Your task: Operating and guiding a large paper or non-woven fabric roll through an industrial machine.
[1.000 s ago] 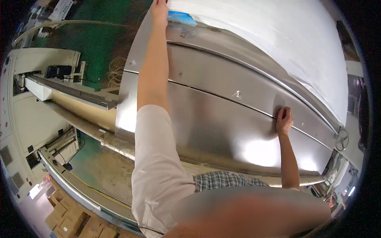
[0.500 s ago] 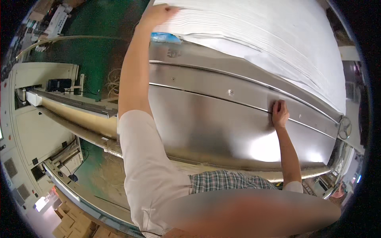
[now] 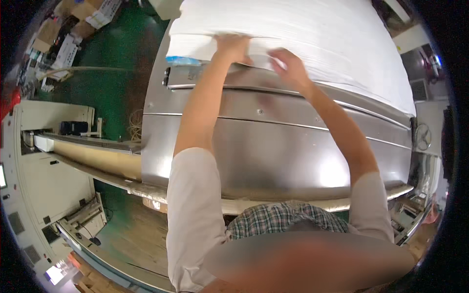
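Note:
A thick stack of thin white fabric layers [image 3: 337,39] lies along the far side of a shiny metal table [image 3: 273,146]. My left hand [image 3: 233,48] grips the stack's front edge, fingers over the layers and thumb lower down. To its right, my right hand [image 3: 293,71] is held at the same edge, slightly blurred. Its thumb and fingers are curved but apart, with white showing between them; whether they touch the fabric is unclear. A blue piece of plastic film [image 3: 183,61] sticks out under the stack's left corner.
Metal rails [image 3: 303,93] run across the table in front of the stack. A long roller bar [image 3: 97,156] joins a cream machine cabinet [image 3: 63,185] at left. A handwheel [image 3: 423,136] stands at the right end. Cardboard boxes [image 3: 49,34] sit beyond the green floor [image 3: 112,49].
My left hand has moved right along the stack's edge and now grips it. My right hand has left the metal surface and come up and left to the fabric. The view has shifted.

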`<state>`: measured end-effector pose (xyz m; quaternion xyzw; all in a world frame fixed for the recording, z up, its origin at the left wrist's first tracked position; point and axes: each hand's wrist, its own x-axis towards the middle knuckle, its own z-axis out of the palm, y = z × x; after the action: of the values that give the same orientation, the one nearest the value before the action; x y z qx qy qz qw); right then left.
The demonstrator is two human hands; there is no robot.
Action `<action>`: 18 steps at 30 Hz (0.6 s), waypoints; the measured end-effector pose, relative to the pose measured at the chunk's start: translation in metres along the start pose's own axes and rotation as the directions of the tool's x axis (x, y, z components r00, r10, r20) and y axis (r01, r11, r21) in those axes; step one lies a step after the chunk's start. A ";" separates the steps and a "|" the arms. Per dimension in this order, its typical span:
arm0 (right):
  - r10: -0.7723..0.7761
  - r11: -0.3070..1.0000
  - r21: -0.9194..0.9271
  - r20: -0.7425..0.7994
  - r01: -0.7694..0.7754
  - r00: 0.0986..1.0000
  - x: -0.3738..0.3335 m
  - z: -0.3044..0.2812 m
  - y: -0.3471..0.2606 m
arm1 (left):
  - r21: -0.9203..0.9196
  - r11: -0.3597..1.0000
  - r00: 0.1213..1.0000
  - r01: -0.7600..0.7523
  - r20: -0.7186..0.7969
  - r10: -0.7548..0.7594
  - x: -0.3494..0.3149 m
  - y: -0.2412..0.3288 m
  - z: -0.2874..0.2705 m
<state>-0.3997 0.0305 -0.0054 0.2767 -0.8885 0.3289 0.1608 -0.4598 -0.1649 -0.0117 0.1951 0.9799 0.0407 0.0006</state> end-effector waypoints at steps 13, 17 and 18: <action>0.500 0.813 -0.528 0.416 -0.246 0.759 -0.035 -0.177 0.174 | 0.291 0.880 0.852 0.376 0.264 -0.452 0.021 0.038 0.000; 0.489 0.831 -0.494 0.432 -0.255 0.758 -0.073 -0.265 0.242 | 0.335 0.895 0.931 0.295 0.111 -0.348 -0.043 -0.070 0.011; 0.537 0.780 -0.576 0.413 -0.246 0.735 -0.111 -0.292 0.288 | 0.387 0.783 0.767 0.487 0.240 -0.595 0.000 -0.004 0.023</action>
<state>-0.4529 0.4519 0.0137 0.1101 -0.9866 0.0274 -0.1168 -0.4609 -0.1668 -0.0349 -0.0975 0.9718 -0.1469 0.1566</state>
